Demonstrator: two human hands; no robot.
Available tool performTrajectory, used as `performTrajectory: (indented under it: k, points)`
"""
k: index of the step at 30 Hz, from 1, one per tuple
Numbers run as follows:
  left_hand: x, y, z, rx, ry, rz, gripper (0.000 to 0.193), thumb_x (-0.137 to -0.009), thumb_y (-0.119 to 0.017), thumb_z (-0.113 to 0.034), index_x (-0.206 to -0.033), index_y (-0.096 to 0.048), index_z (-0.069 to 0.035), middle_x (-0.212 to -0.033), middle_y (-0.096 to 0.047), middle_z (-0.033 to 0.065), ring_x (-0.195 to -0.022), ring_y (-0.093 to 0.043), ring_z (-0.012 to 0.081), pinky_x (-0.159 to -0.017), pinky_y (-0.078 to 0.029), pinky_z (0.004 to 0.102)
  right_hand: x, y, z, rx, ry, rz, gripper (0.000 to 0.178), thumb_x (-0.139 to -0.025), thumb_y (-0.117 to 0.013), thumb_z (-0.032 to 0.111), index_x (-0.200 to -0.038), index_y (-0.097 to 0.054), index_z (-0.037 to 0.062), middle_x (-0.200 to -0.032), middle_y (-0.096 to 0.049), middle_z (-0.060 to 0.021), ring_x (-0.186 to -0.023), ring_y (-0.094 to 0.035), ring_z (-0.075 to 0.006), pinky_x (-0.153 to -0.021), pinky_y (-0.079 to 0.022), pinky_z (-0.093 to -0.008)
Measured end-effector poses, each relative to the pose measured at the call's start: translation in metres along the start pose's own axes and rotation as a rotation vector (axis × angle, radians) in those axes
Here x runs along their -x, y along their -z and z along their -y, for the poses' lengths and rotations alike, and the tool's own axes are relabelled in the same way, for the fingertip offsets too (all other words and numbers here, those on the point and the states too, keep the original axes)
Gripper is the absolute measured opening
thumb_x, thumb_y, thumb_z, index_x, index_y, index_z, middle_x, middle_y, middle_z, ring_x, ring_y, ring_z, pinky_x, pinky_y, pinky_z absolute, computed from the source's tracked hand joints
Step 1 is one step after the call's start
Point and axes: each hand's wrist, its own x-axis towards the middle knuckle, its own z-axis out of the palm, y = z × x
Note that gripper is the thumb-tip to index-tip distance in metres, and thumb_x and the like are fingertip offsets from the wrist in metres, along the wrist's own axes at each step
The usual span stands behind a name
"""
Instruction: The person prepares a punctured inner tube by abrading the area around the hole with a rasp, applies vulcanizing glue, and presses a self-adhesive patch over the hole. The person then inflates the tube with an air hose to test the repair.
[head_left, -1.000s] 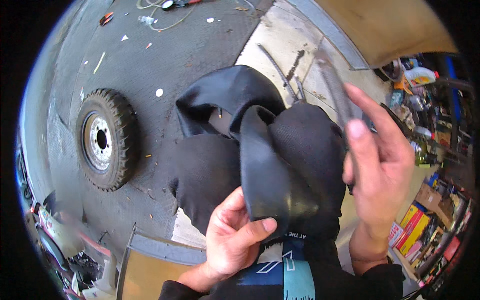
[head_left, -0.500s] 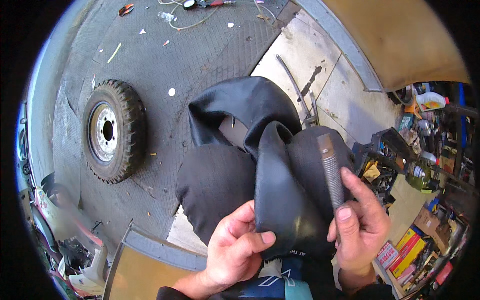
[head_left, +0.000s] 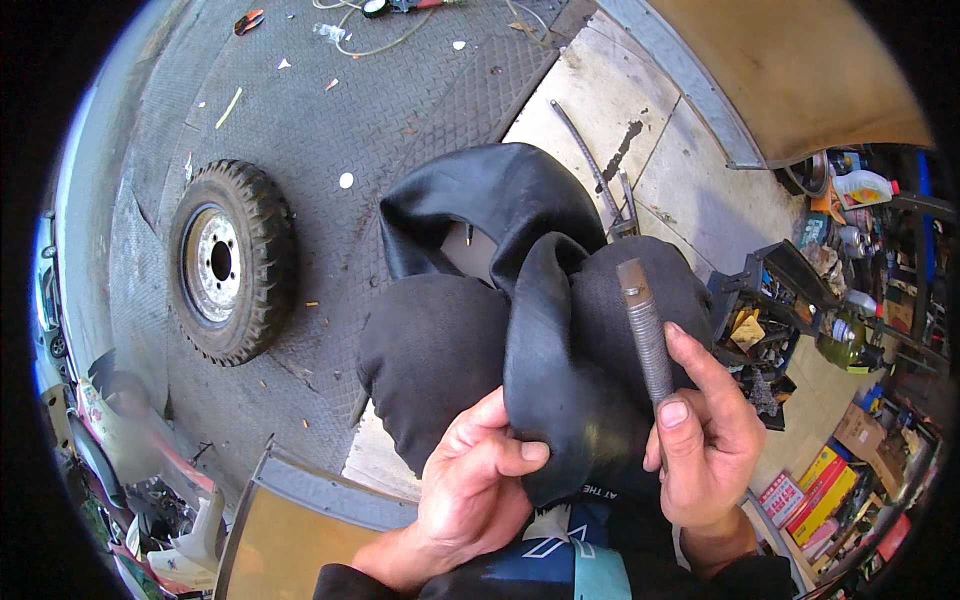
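Observation:
A limp black rubber inner tube (head_left: 560, 330) drapes over my knees, with a loop on the far side and a short valve stem (head_left: 468, 234) showing inside it. My left hand (head_left: 478, 475) pinches the tube's near fold, thumb on top and fingers underneath. On the right, my right hand (head_left: 708, 435) grips a ridged metal rod (head_left: 648, 335) between thumb and fingers. The rod stands tilted, its flat worn end pointing up and away. It is held above the right side of the tube, and its lower end is hidden in my hand. A dull, shiny patch marks the tube between the hands.
A knobby tyre on a silver rim (head_left: 235, 262) stands at left on the dark textured mat (head_left: 330, 120). Metal levers (head_left: 588, 160) lie beyond my knees. An open black toolbox (head_left: 770, 300) and cluttered shelves are at right. A gauge with a hose (head_left: 376, 8) lies far off.
My right hand and the ridged rod have shifted slightly left, nearer the tube. My left hand keeps its pinch on the tube. The view has tilted a little.

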Motion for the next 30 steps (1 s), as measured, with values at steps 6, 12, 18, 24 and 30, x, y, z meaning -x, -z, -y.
performTrajectory:
  k: [6,12,18,24,30]
  points:
    - [0.006,-0.002,-0.004,-0.065,0.003,-0.028,0.061,-0.088,-0.057,0.011,-0.149,-0.056,0.009,-0.140,-0.070,0.0200,-0.127,-0.068,0.0291,-0.119,-0.048,0.0417,0.003,0.003,-0.005,-0.021,0.027,0.044,0.048,-0.109,-0.061,0.015,-0.150,-0.055,-0.0103,-0.102,-0.076,-0.0151,-0.053,-0.054,-0.0058,-0.050,-0.043,-0.0226]
    - [0.008,0.000,-0.009,-0.130,0.015,0.032,0.069,-0.085,-0.054,0.013,-0.154,-0.053,0.007,-0.144,-0.067,0.0187,-0.133,-0.065,0.0291,-0.120,-0.047,0.0417,0.010,0.004,-0.016,-0.041,0.147,0.027,0.051,-0.109,-0.059,0.015,-0.152,-0.050,-0.0113,-0.083,-0.072,-0.0104,-0.051,-0.053,-0.0062,-0.049,-0.043,-0.0228]
    - [0.000,0.007,-0.001,-0.094,0.008,0.102,0.074,-0.080,-0.055,0.013,-0.153,-0.052,0.007,-0.145,-0.067,0.0187,-0.133,-0.065,0.0296,-0.120,-0.047,0.0421,0.018,0.006,-0.023,-0.075,0.165,-0.036,0.054,-0.110,-0.058,0.018,-0.154,-0.047,-0.0121,-0.076,-0.068,-0.0083,-0.049,-0.052,-0.0059,-0.048,-0.042,-0.0221]
    - [-0.010,0.012,-0.001,-0.049,0.026,0.181,0.080,-0.076,-0.057,0.012,-0.156,-0.047,0.007,-0.145,-0.066,0.0184,-0.132,-0.066,0.0287,-0.119,-0.048,0.0413,0.019,0.003,-0.025,-0.120,0.152,-0.094,0.056,-0.112,-0.057,0.023,-0.155,-0.046,-0.0114,-0.072,-0.065,-0.0065,-0.048,-0.050,-0.0056,-0.046,-0.041,-0.0215]
    - [-0.009,0.004,-0.005,-0.092,0.080,0.123,0.082,-0.078,-0.056,0.012,-0.159,-0.043,0.007,-0.146,-0.065,0.0183,-0.135,-0.063,0.0278,-0.120,-0.046,0.0393,0.017,0.004,-0.022,-0.075,0.110,-0.103,0.056,-0.112,-0.056,0.024,-0.155,-0.047,-0.0117,-0.071,-0.065,-0.0055,-0.047,-0.050,-0.0048,-0.045,-0.039,-0.0213]
